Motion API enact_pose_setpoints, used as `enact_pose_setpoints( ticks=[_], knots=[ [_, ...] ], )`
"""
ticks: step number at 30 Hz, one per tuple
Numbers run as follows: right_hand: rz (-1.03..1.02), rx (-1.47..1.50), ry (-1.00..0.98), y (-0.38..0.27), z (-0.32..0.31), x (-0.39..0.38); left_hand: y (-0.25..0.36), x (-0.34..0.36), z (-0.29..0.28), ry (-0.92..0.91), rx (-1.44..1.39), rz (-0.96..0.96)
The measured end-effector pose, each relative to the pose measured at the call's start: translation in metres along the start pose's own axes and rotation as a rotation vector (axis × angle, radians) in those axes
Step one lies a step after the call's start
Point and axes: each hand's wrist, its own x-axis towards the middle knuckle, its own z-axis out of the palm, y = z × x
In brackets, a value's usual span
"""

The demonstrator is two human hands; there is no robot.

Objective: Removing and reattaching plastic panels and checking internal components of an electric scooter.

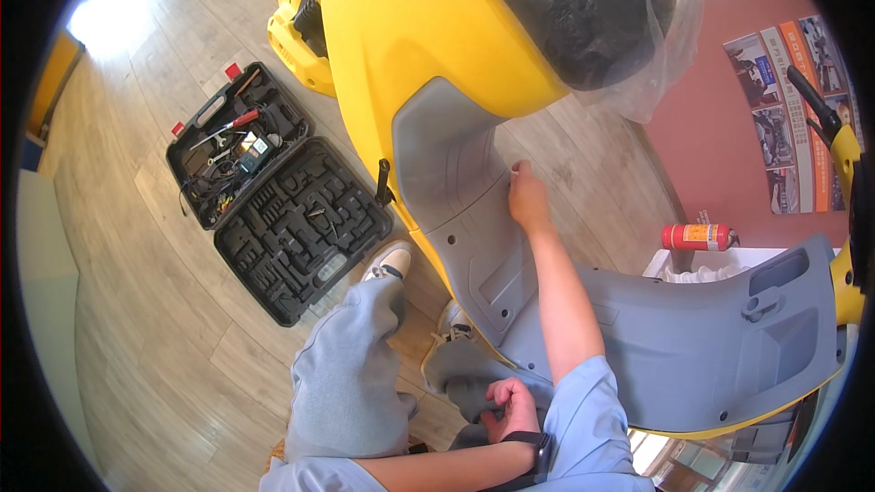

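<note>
A yellow scooter body point(401, 27) stands in front of me, with a grey plastic footboard panel point(488, 241) running along its middle. My right hand point(529, 198) reaches across to the panel's far edge. Its fingers are bent around that edge and partly hidden. Close to my lap, my left hand point(515, 410) is raised with curled fingers, beside the near side of the scooter. Whatever those fingers hold, if anything, cannot be made out. A dark watch point(541, 456) is on the left wrist. Round holes point(451, 240) show in the panel.
An open black tool case point(301, 228) lies on the wood floor at left, holding a red-handled tool point(239, 121) and cables. Clear plastic wraps the black seat point(592, 18). A red fire extinguisher point(697, 237) is beyond the scooter, near a wall poster point(791, 118).
</note>
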Motion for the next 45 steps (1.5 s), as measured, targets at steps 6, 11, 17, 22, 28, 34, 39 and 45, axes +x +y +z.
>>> enact_pose_setpoints(
  ticks=[6,11,17,22,28,34,39,45],
  knots=[
    [-0.094,-0.052,-0.033,0.003,0.005,0.001,0.002,0.000,0.001,-0.013,0.007,-0.008],
    [0.033,-0.032,-0.120,-0.011,-0.003,-0.003,0.001,-0.001,0.002,-0.008,0.001,-0.004],
    [-0.020,-0.124,-0.064,-0.007,-0.001,0.001,-0.001,-0.003,0.001,-0.009,-0.003,-0.006],
    [0.002,-0.068,-0.093,-0.009,-0.002,0.001,0.000,-0.002,0.001,0.002,-0.004,-0.001],
    [0.025,-0.074,-0.079,-0.014,0.004,0.005,-0.001,-0.005,0.005,-0.018,-0.015,-0.023],
    [0.013,-0.125,-0.106,-0.011,-0.004,0.005,0.000,-0.003,0.001,-0.002,-0.004,-0.015],
    [0.061,-0.093,-0.120,-0.016,-0.004,0.002,0.000,-0.003,0.002,0.009,-0.016,-0.020],
    [-0.013,-0.044,-0.064,-0.002,-0.003,0.001,0.001,-0.002,0.000,0.002,-0.007,-0.014]
  ],
)
